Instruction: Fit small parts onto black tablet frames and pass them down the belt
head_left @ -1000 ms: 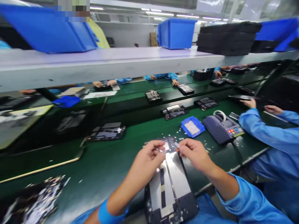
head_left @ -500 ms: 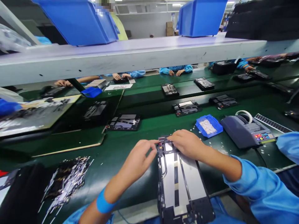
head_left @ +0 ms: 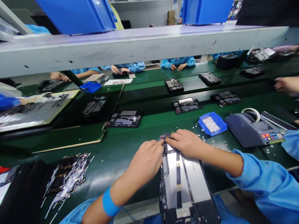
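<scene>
An opened tablet [head_left: 196, 175], its silver battery panels and dark ribbon cables exposed, lies lengthwise before me, its near end over the bench edge. At its far left corner my left hand [head_left: 147, 160] is closed, fingertips pressed on the frame and the other fingers curled along the side. My right hand [head_left: 187, 144] is closed over the far end, with thumb and forefinger on the parts there, close to my left fingertips. Any small piece under the fingertips is hidden. A blue tray [head_left: 220, 126] of small white pieces stands beyond my right hand.
A tape dispenser [head_left: 252, 130] stands at the right. Thin strips [head_left: 72, 177] are heaped at the left. More opened tablets [head_left: 123, 119] lie on the green bench [head_left: 121, 149]. A shelf [head_left: 140, 46] crosses overhead. A co-worker's hand [head_left: 288, 85] reaches in at right.
My left hand has moved slightly right, and its fingers have closed in against the tablet's corner. My right thumb and forefinger have shifted closer to it. A co-worker's hand has appeared at right.
</scene>
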{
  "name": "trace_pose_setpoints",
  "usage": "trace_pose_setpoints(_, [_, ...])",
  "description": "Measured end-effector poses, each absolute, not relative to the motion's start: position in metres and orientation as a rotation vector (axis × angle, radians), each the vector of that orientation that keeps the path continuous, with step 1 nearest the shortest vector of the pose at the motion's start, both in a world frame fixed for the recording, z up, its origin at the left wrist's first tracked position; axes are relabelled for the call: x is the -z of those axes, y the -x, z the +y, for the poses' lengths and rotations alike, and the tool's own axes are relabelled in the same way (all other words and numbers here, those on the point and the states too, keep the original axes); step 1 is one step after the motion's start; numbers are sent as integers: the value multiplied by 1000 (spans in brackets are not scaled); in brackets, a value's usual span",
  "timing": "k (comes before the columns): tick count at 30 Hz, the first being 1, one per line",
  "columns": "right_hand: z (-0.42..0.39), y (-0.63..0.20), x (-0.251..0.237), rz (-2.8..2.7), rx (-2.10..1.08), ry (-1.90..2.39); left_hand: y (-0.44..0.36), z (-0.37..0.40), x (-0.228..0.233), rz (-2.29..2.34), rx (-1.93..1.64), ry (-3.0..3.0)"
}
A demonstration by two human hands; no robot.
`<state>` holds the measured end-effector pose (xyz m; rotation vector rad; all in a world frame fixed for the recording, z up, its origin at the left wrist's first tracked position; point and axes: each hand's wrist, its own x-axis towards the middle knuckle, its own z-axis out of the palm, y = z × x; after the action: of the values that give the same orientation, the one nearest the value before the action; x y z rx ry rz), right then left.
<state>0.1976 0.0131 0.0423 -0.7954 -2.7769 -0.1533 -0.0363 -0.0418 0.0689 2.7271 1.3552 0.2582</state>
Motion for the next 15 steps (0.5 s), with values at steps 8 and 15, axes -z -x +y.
trace_pose_setpoints(8, [15,-197,-45,-2797,86,821,42,-34,-81,1359,-454,-2389])
trace_pose_setpoints(15, [20,-199,-37,-2738,-11,831,36,-8,-85,1374,-378,-2094])
